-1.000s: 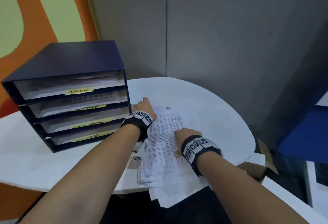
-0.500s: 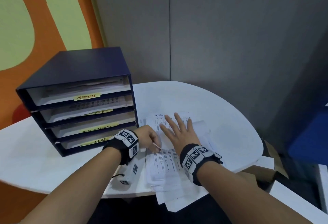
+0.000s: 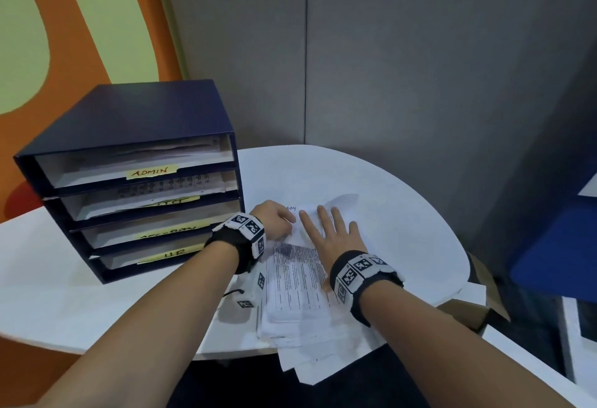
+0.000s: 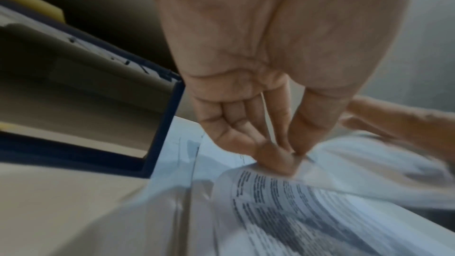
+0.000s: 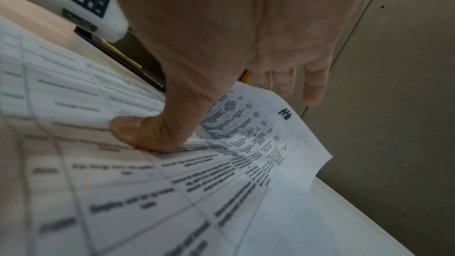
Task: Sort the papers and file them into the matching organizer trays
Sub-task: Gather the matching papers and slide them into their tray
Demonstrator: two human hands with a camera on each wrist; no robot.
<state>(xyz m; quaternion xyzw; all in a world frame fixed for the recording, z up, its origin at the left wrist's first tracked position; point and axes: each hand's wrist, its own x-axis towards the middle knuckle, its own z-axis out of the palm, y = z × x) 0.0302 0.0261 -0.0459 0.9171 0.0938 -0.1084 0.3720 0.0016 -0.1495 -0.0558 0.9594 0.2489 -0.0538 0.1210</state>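
— What's the left hand (image 4: pixel 258 77) doing?

— Pinching the top sheet (image 3: pixel 318 213) by its near-left edge, thumb against curled fingers (image 4: pixel 275 160); the wrist view shows the paper caught between them and lifted a little off the stack of papers (image 3: pixel 300 291). The right hand (image 3: pixel 329 236) lies flat on that same sheet, fingers spread and straight, the thumb (image 5: pixel 138 129) pressing into the printed table beneath.

— And where does it all sit?

— On the white table (image 3: pixel 80 297), just right of the dark blue organizer (image 3: pixel 129 123). The stack's lower edge hangs over the table's rim. All four trays already hold paper.

— Anything different from half a second ago?

— Not much. The left hand has slid further up, now level with the right hand's fingertips, and the sheet's far right corner has curled up off the table.

— Can you read the labels?

— Only the top one, the ADMIN label (image 3: pixel 151 171). The second is half covered by paper, the third is smeared, and the bottom one reads something like HR. The print on the sheets is too blurred in both wrist views.
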